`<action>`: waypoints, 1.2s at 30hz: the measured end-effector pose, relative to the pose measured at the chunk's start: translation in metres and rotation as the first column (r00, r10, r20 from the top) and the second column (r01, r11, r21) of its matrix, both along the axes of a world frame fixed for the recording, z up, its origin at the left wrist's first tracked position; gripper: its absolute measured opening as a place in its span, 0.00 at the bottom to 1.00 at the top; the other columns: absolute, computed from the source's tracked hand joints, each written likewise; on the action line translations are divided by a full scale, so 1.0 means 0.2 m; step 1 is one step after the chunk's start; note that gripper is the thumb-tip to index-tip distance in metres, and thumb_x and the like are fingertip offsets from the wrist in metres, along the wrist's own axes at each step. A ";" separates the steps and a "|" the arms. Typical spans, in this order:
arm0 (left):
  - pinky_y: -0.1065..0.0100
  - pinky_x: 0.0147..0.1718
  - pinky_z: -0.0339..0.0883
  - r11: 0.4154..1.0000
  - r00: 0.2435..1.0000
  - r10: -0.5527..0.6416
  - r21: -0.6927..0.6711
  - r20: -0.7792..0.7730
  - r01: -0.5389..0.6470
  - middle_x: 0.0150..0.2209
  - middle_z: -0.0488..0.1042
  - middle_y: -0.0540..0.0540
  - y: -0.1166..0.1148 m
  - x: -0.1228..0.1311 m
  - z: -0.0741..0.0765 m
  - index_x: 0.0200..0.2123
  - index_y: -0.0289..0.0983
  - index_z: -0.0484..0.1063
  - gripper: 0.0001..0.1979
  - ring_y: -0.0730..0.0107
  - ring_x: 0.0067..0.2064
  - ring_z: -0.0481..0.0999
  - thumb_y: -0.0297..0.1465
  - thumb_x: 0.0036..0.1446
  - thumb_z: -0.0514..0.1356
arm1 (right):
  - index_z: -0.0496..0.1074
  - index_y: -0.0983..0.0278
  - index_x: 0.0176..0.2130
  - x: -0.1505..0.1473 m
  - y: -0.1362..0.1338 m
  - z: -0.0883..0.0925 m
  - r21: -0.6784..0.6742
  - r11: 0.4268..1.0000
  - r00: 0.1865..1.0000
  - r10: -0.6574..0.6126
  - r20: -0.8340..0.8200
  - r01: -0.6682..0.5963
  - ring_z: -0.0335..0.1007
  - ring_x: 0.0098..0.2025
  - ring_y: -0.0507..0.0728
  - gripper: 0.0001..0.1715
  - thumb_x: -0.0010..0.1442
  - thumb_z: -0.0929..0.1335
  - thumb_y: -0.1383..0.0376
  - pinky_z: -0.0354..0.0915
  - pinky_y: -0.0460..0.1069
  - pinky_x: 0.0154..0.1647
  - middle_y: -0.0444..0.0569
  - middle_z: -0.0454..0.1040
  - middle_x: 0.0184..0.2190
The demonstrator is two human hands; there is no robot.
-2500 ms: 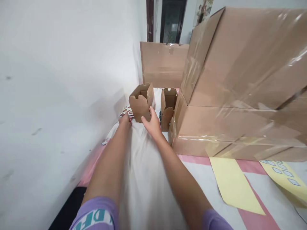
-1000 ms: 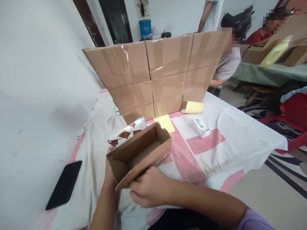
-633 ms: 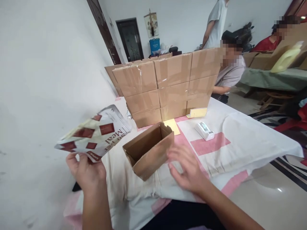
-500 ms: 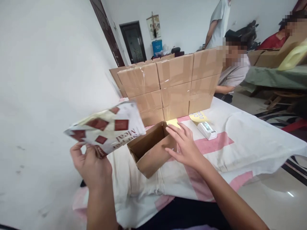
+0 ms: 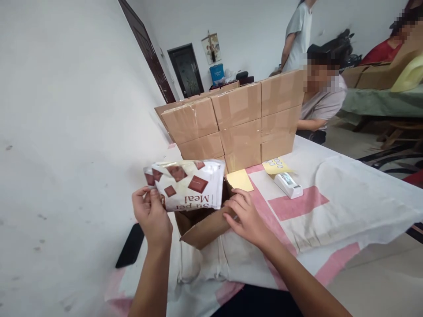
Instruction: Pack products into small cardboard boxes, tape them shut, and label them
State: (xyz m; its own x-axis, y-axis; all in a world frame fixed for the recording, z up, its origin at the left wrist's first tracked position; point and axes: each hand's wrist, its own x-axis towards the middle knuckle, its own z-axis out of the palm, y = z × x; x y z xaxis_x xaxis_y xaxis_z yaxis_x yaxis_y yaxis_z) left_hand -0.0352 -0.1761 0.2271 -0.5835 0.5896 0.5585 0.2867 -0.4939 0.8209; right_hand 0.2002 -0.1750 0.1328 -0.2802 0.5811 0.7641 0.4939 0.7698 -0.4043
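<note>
My left hand (image 5: 152, 216) pinches one end of a white foil pouch (image 5: 211, 180) printed with chocolate squares and upside-down "Super Meal" lettering. The pouch hangs above an open cardboard box (image 5: 206, 230) and hides much of its opening. My right hand (image 5: 246, 216) is at the box's right end, fingers spread and slightly bent, close to the pouch's right edge. Whether the right fingertips touch the box or the pouch I cannot tell. What lies inside the box is mostly hidden.
Taped cardboard boxes (image 5: 238, 105) form a stacked wall behind. A white handheld device (image 5: 288, 185), a yellow sheet of labels (image 5: 276, 166) and a plain yellow paper (image 5: 240, 179) lie on the cloth-covered table (image 5: 317, 224). A black phone-like slab (image 5: 130, 246) lies left. A person (image 5: 322, 97) sits beyond.
My left hand has brought the pouch rightward from beside the box to over its opening. The right hand stays by the box's right end. The view has shifted slightly, showing the black slab.
</note>
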 end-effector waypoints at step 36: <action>0.50 0.57 0.72 0.946 0.696 -0.315 -0.269 -0.645 0.179 0.67 0.58 0.35 -0.12 -0.28 -0.58 0.62 0.44 0.63 0.28 0.51 0.68 0.63 0.53 0.67 0.50 | 0.43 0.51 0.74 0.02 0.07 -0.22 -0.171 0.985 0.929 -0.028 -0.369 -0.038 0.57 0.69 0.66 0.50 0.64 0.70 0.66 0.64 0.66 0.66 0.57 0.55 0.70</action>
